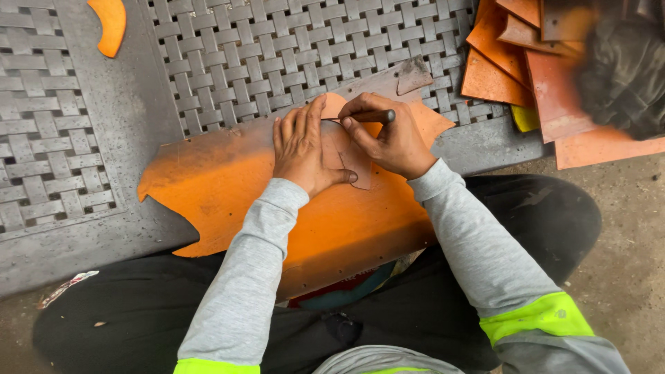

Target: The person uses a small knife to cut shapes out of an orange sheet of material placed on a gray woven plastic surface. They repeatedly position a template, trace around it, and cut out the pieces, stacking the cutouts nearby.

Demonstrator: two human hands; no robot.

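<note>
At the mat's [104, 138] near edge, across the lap, lies the orange leather sheet [228, 187]. Left hand [301, 145] spreads flat, pinning a template [346, 156]; right hand [391, 138] clamps a pen-like tool [370, 116], tracing. Offcuts [512, 62] pile at the far right corner.

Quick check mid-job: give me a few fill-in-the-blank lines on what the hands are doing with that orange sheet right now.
1. The left hand lies flat on a small ____ held against the orange sheet.
2. The right hand holds a dark ____ with its tip at the pattern's edge.
3. The sheet lies across the person's ____ and a grey woven mat.
4. A stack of orange pieces sits to the person's ____.

Missing words: pattern piece; tool; lap; right
</note>
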